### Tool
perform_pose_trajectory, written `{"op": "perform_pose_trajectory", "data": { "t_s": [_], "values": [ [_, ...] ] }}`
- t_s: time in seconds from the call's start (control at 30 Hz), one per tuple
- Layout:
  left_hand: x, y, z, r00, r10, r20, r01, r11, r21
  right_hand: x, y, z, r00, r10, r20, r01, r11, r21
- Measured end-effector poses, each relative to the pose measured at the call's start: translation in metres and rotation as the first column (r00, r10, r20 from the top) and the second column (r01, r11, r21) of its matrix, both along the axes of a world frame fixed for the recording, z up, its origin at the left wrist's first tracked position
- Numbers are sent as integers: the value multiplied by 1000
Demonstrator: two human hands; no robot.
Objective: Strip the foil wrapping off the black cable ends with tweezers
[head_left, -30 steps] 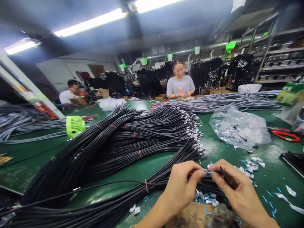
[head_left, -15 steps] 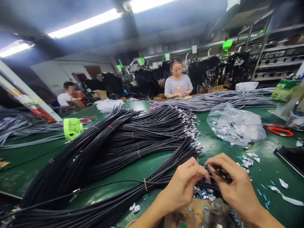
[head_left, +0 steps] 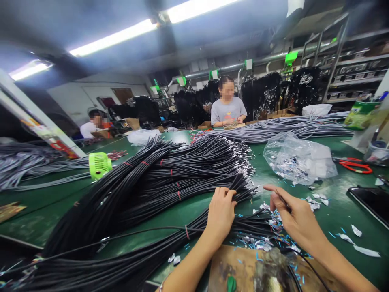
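My left hand [head_left: 221, 211] is closed over a few black cables [head_left: 243, 190] near their cut ends, at the front of the pile. To its right, my right hand [head_left: 296, 219] pinches a thin dark tool [head_left: 283, 198], whose exact kind I cannot make out. Its index finger points left toward the cables. Beneath and between the hands lies another cable bundle [head_left: 255, 225], its stripped ends showing coloured wires. A red tie [head_left: 187, 232] holds this bundle further left. Below sits a stained brown board [head_left: 223, 263] with a dark, worn block [head_left: 272, 273] on it.
A large tied pile of black cables [head_left: 146, 182] covers the table's middle. On the right lie a clear plastic bag [head_left: 299, 158] of scraps, red-handled scissors [head_left: 355, 165] and a phone [head_left: 372, 207]. A green fan [head_left: 99, 165] stands left. A co-worker [head_left: 227, 107] sits opposite.
My left hand has moved up and left, away from my right hand, onto the cables of the pile. My right hand has shifted slightly, uncovering the wire ends between them.
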State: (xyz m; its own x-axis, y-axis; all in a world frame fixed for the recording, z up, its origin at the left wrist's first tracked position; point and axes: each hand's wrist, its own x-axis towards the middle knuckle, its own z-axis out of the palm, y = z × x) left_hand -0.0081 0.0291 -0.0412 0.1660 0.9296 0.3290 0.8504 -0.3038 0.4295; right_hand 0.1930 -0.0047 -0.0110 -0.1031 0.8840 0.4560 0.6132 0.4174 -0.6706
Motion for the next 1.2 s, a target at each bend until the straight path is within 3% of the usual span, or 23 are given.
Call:
{"op": "perform_pose_trajectory", "data": {
  "t_s": [0.07,0.2,0.3,0.43,0.5,0.7,0.8,0.97,1.2],
  "values": [
    [-1,0,-2,994,22,-105,-22,1000,-1,-1,0,-2,999,36,37,-36,999,-1],
    [4,-2,-1,995,29,-91,-28,1000,6,-1,0,-6,995,49,83,-50,999,10],
    [13,-8,6,992,-70,105,72,997,-23,-1,0,-7,995,48,87,-51,998,33],
    [24,-22,20,863,-207,460,266,962,-67,-2,-2,-2,999,15,46,-17,998,53],
    [26,-28,26,835,-247,491,317,947,-62,-3,-4,1,1000,14,-1,-14,997,73],
    [22,-34,33,844,-313,435,386,918,-89,-5,-11,4,993,-5,-114,15,996,91],
    [21,-34,33,802,-252,541,349,933,-82,-6,-13,3,990,-27,-136,35,998,57],
    [21,-36,42,699,-142,701,172,985,29,-5,-15,2,994,-56,-93,59,998,34],
    [19,-43,43,772,-197,605,11,955,296,-10,-15,-7,997,-32,66,23,991,132]
  ]
}}
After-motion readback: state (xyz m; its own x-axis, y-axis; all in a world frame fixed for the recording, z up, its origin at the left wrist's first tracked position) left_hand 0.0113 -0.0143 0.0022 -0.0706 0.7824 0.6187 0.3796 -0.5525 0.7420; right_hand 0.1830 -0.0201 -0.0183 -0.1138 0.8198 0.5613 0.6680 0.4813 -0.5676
